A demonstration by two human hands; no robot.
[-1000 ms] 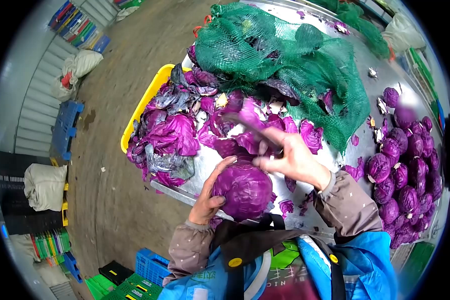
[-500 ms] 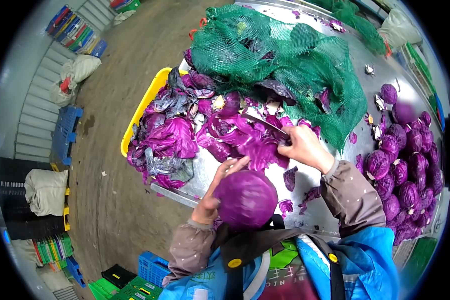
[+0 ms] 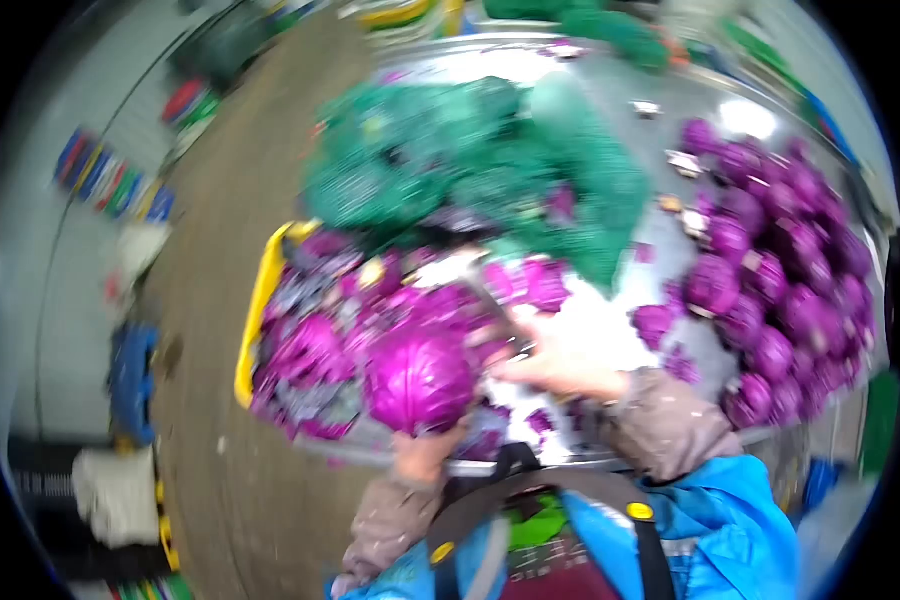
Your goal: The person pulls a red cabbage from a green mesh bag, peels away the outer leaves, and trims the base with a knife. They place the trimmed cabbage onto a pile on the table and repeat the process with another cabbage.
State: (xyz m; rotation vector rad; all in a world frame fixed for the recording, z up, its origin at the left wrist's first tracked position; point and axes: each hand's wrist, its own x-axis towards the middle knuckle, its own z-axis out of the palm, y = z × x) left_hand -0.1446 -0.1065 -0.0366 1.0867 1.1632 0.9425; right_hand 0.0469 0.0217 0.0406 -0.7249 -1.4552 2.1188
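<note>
A round red cabbage rests in my left hand, which holds it from below at the table's near edge. Just right of the cabbage, my right hand is closed around a knife, its blade pointing up and left; motion blurs it. Loose purple leaves lie heaped behind and left of the cabbage, in and around a yellow crate. Beyond the hands spreads a green mesh bag with some cabbage under it.
Many trimmed red cabbages are piled on the right of the metal table. Leaf scraps are scattered on it. On the floor at left stand a blue pallet and a white sack.
The view has swung, so the table appears shifted and blurred. The cabbage has been raised away from my body and turned over the leaves. My right hand still grips the knife.
</note>
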